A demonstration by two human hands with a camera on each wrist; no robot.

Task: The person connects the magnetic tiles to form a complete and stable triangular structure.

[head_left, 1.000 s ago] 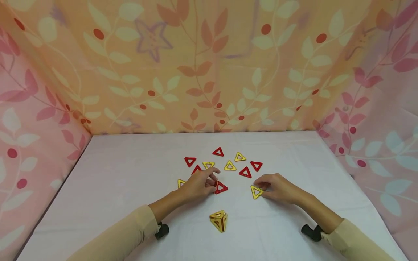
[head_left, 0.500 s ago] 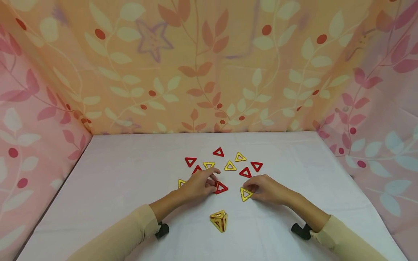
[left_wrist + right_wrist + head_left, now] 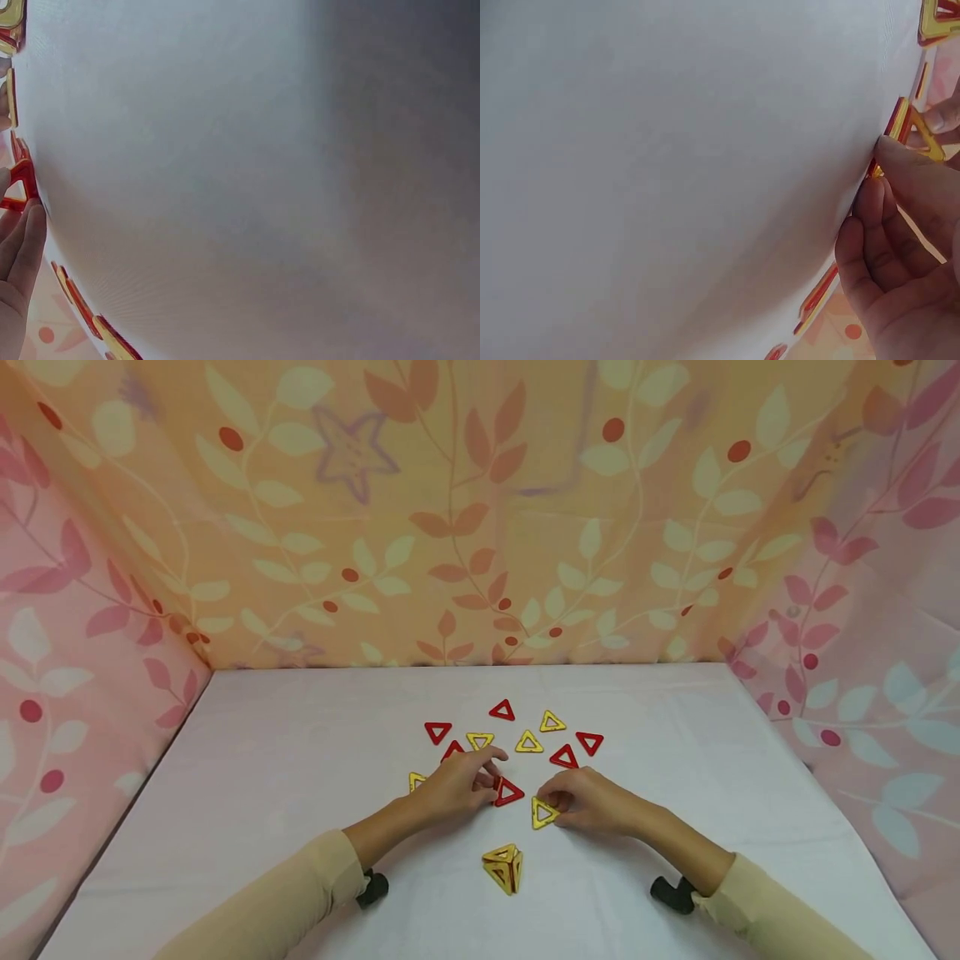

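Observation:
In the head view, my left hand [image 3: 459, 783] is at a red triangular magnetic tile [image 3: 510, 792], with a second red edge beside its fingertips. The left wrist view shows a tilted red triangle [image 3: 28, 180] pinched between thumb and fingers. To the right, my right hand [image 3: 588, 802] pinches a yellow triangular tile [image 3: 536, 814] by its right side, a short gap away from the red one. In the right wrist view this tile [image 3: 898, 124] shows red and yellow along its edge. A small yellow pyramid of tiles [image 3: 502, 868] stands nearer the person.
Several loose red and yellow triangles lie farther back, among them a red tile [image 3: 565, 757] and a yellow tile [image 3: 528, 742]. Another yellow tile [image 3: 415, 781] is partly hidden by the left hand. Patterned cloth [image 3: 465, 527] walls the back and sides of the white table [image 3: 300, 735].
My right hand has slid leftward with the yellow tile, bringing it close to the red tile. The left hand has stayed in place.

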